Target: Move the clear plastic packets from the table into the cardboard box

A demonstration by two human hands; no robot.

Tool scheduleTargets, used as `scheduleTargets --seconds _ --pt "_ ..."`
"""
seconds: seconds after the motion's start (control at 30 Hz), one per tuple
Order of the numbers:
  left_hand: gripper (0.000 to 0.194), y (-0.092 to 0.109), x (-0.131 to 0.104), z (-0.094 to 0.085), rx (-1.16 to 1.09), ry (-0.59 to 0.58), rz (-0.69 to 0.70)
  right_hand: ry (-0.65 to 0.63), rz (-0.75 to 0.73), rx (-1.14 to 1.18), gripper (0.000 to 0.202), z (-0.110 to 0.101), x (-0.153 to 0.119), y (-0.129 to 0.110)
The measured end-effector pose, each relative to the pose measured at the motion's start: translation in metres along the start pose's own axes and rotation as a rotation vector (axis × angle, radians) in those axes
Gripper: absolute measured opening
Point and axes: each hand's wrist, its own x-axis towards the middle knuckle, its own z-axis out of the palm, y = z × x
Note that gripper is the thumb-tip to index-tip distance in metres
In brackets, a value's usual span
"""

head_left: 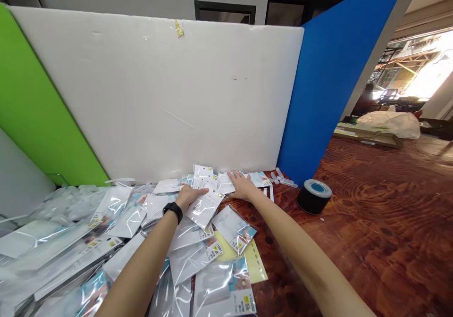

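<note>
From where I stand, the clear-sleeved card packet [206, 207] lies on the heap between both hands. The left hand [187, 196] has its thumb stretched over the packet's edge; I can't see its tucked fingers, so whether they pinch is unclear. The right hand [242, 186] is spread, fingers over another sleeved packet [225, 183] at one o'clock.

It looks light, fairly stiff from the card, with a slick film that probably slides and creases easily; opposite card edges seem the surest grip, rather than loose film.

Around that packet, overlapping sleeved packets [191, 260] crowd from six to ten o'clock and could drag along. A yellow punched sheet [257, 260] pokes out at five, and a black roll [314, 197] stands near three. The white foam board [177, 95] blocks twelve, the blue panel [329, 71] two
</note>
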Motion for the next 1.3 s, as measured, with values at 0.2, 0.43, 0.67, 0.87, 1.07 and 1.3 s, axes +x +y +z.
scheduleTargets --seconds 0.2,0.43,0.67,0.87,1.07,1.3 --pt "0.028 0.012 -0.022 0.006 -0.229 -0.111 -0.188 0.046 0.038 -0.079 0.061 0.006 -0.023 -0.019" --pt "0.026 0.023 -0.069 0.000 -0.339 -0.012 -0.221 0.117 0.021 -0.112 0.051 0.007 -0.058 -0.035" --pt "0.021 0.029 -0.126 -0.036 -0.328 0.019 -0.180 0.100 -0.147 -0.026 0.054 -0.005 -0.123 -0.029" --pt "0.022 0.025 -0.161 -0.059 -0.465 -0.009 -0.095 0.098 -0.104 0.074 0.059 -0.010 -0.189 -0.018" --pt "0.018 0.029 -0.185 -0.076 -0.617 0.047 -0.036 0.234 0.272 0.109 0.055 -0.027 -0.199 -0.001" --pt "0.012 0.025 -0.234 -0.096 -0.789 -0.052 0.024 0.146 0.054 0.102 0.055 -0.029 -0.146 -0.057"
